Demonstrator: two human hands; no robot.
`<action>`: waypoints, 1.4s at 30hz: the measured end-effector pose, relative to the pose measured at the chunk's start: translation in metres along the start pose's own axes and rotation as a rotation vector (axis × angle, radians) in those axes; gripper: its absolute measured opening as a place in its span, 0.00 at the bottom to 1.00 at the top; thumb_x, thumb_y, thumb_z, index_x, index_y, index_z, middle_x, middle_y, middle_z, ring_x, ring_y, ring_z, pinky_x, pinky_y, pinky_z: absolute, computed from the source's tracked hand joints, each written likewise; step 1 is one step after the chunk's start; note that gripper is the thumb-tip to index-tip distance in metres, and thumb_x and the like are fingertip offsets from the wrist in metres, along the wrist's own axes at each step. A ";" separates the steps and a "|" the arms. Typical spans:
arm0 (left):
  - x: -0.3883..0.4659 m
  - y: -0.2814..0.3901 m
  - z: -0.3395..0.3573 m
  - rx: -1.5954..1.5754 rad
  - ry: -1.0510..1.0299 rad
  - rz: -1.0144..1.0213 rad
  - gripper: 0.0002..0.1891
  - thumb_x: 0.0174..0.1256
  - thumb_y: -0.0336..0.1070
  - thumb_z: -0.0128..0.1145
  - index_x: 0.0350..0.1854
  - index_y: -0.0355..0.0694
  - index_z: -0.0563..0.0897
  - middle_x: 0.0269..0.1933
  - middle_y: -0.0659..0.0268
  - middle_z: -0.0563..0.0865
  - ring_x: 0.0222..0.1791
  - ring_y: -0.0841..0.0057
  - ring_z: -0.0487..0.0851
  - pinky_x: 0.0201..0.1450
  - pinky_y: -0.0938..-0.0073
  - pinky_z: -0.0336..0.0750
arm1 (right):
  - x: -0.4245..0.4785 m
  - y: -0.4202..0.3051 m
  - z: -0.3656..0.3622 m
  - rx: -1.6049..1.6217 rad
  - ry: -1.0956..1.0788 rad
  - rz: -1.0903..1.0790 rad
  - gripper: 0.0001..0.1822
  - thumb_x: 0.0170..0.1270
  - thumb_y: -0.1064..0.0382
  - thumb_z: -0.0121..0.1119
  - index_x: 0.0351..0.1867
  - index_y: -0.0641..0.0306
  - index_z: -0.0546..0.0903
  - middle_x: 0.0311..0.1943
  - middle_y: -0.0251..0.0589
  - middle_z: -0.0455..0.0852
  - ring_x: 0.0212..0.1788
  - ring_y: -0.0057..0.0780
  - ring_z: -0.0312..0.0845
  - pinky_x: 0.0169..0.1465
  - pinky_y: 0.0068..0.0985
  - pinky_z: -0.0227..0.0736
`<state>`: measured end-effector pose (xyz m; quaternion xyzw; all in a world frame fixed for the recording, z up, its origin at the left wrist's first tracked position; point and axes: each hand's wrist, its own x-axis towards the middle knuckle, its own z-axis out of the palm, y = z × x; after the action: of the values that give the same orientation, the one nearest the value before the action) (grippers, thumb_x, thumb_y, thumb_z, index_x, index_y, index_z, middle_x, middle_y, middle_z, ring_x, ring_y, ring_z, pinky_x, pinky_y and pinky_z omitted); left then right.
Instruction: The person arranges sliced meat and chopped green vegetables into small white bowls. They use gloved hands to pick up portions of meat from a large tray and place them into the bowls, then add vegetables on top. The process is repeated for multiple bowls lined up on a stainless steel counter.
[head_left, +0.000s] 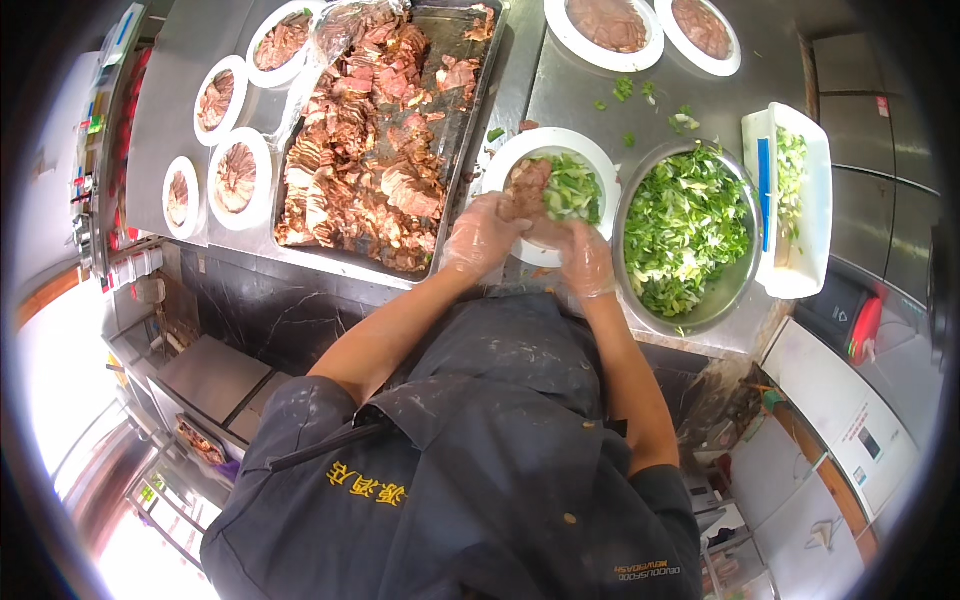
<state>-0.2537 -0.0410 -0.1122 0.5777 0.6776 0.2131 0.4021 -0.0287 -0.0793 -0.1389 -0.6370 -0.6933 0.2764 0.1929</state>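
Note:
Over a white bowl, both my hands work in clear plastic gloves. My left hand is at the bowl's near left side, its fingers on slices of cooked meat. At the near right rim, my right hand pinches the other end of a blurred meat slice stretched between the hands. Chopped green onion fills the right part of the bowl. Just right of my right hand, a steel bowl holds a heap of chopped greens.
Left of my hands lies a dark baking tray of sliced meat. Several filled white bowls stand beyond it. Two more bowls are at the back. A white plastic tub stands at the right. Scraps of greens dot the steel counter.

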 end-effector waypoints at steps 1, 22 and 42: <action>-0.003 0.000 0.000 -0.024 0.074 -0.021 0.23 0.66 0.48 0.83 0.52 0.36 0.88 0.49 0.47 0.93 0.49 0.47 0.93 0.54 0.50 0.87 | -0.002 0.000 0.002 -0.026 0.011 0.014 0.17 0.72 0.67 0.72 0.60 0.65 0.85 0.48 0.62 0.91 0.52 0.67 0.89 0.57 0.54 0.84; -0.035 0.023 -0.053 -1.004 -0.265 -0.221 0.21 0.93 0.39 0.57 0.76 0.32 0.83 0.56 0.65 0.93 0.53 0.78 0.89 0.60 0.71 0.84 | 0.009 -0.043 -0.014 -0.014 0.233 -0.148 0.16 0.75 0.68 0.72 0.62 0.60 0.87 0.52 0.52 0.86 0.48 0.51 0.91 0.48 0.44 0.88; -0.032 0.031 -0.053 -0.651 -0.651 -0.207 0.31 0.85 0.32 0.68 0.83 0.28 0.72 0.60 0.55 0.93 0.58 0.72 0.91 0.60 0.69 0.88 | -0.008 -0.072 -0.055 0.829 -0.101 0.329 0.18 0.78 0.67 0.76 0.65 0.65 0.89 0.47 0.39 0.95 0.49 0.25 0.93 0.53 0.28 0.89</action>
<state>-0.2764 -0.0549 -0.0482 0.3877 0.4682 0.1811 0.7731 -0.0501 -0.0824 -0.0505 -0.5933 -0.4220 0.5887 0.3513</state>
